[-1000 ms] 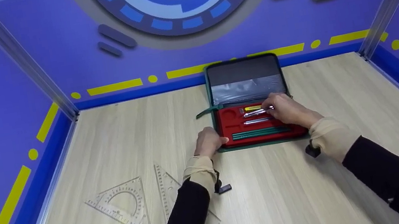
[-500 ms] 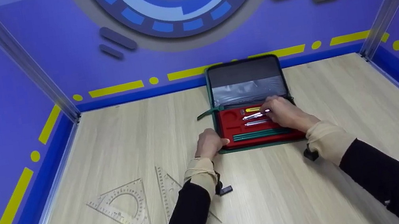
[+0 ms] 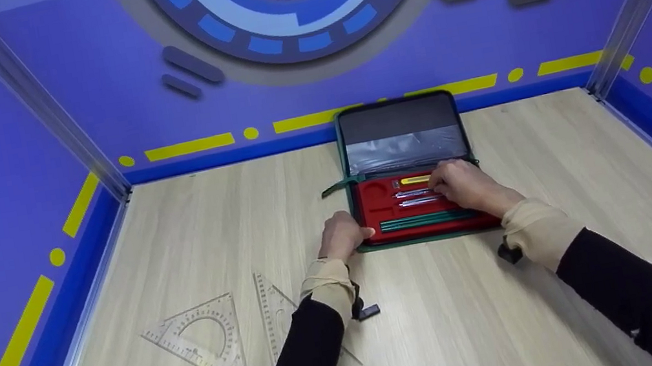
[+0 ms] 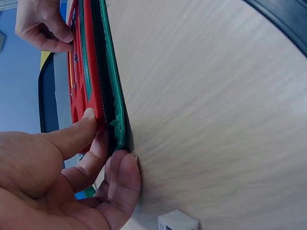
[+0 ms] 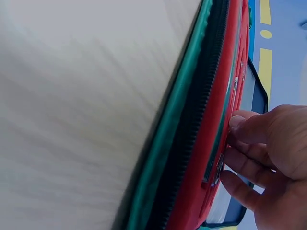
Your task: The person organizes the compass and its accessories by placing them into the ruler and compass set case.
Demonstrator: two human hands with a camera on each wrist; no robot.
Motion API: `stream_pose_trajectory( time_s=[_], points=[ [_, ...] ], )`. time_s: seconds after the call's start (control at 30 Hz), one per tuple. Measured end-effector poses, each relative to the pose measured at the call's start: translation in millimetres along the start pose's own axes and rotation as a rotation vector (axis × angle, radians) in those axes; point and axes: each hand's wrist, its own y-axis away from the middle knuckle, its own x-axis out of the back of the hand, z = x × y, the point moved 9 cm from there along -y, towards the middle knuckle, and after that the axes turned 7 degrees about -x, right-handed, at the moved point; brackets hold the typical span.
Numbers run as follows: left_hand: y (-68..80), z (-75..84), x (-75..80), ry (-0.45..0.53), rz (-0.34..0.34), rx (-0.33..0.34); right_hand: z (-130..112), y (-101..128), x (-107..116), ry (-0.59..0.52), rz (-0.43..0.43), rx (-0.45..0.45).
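Note:
A zip case [image 3: 350,205] with a red tray [image 3: 396,235] lies open, its dark lid [image 3: 398,119] raised behind. At the case's near left corner my left hand [image 3: 341,235] grips the edge, thumb on the red tray and fingers low on the green side. My right hand [image 3: 463,184] pinches the right part of a silver compass [image 3: 410,194], which lies in a tray slot; its right end is hidden by the fingers. Just below it sits another slim silver tool [image 3: 417,202]. A yellow slim item [image 3: 413,180] lies above, and green pencils [image 3: 423,220] fill the front slot.
A clear set square with a protractor cutout [image 3: 196,356] lies on the wooden table [image 3: 465,318] at left. Another clear set square [image 3: 265,307] is partly under my left forearm. A small dark block [image 3: 368,312] shows beside my left wrist. Printed walls enclose the table.
The compass has gone from slightly tilted to flat in its slot, with my right hand lowering slightly alongside it. My left hand stays on the case corner.

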Motion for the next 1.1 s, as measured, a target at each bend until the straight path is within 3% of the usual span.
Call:
stream_pose_trajectory(
  time_s=[0.17,0.37,0.57,0.9,1.1],
  points=[
    [-0.3,0.5,-4.1,0.018,-0.018,0.002,12.8,3.2,12.4,-0.082,0.027,-0.034],
    [-1.0,-0.4,-7.0,0.047,-0.042,0.019,49.2,13.2,30.7,-0.225,0.039,-0.207],
    [1.6,1.6,-4.6,0.036,-0.024,-0.003,67.3,27.5,35.6,-0.240,0.016,-0.242],
    [2.1,-1.1,-5.0,0.008,-0.018,0.002,68.8,41.3,30.0,-0.229,-0.066,-0.288],
    [1.0,0.2,-1.6,0.020,-0.009,-0.011,54.2,48.4,29.7,-0.218,-0.094,-0.227]
  ],
)
